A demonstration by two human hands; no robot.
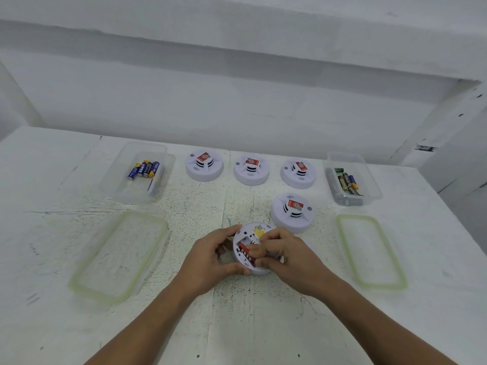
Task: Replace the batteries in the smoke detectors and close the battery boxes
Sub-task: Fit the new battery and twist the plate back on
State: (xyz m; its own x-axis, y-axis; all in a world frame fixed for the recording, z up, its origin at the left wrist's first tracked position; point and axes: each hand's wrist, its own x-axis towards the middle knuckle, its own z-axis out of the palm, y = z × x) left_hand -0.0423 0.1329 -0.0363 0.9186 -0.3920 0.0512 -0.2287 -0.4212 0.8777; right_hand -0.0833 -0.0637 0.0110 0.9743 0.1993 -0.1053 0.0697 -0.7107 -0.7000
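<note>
PKCELL, as best it reads, runs along one blue-and-yellow cylinder battery (pixel 155 168), one of about four lying in the clear rectangular plastic box (pixel 123 191) at ten o'clock from the work. The other labels there are too small to read. The left hand (pixel 210 258) grasps the left rim of an upturned white round plastic smoke detector (pixel 250 229) near the front middle of the scuffed white table (pixel 79 325). The right hand (pixel 286 252) pinches a red cylinder battery (pixel 246 252), printed with blurred black characters, lying in the open compartment below a yellow sticker (pixel 258 231). Four more white domed detectors stand face up, each red-labelled on top: three in a row at twelve o'clock (pixel 204 165) (pixel 251 168) (pixel 298 172) and a fourth detector (pixel 292 212) close by at one o'clock. A second clear plastic box (pixel 345 158) at two o'clock holds several green and dark batteries (pixel 347 181). Two clear green-rimmed lids lie flat, the left lid (pixel 118 256) at nine o'clock and the right lid (pixel 371 251) at three.
</note>
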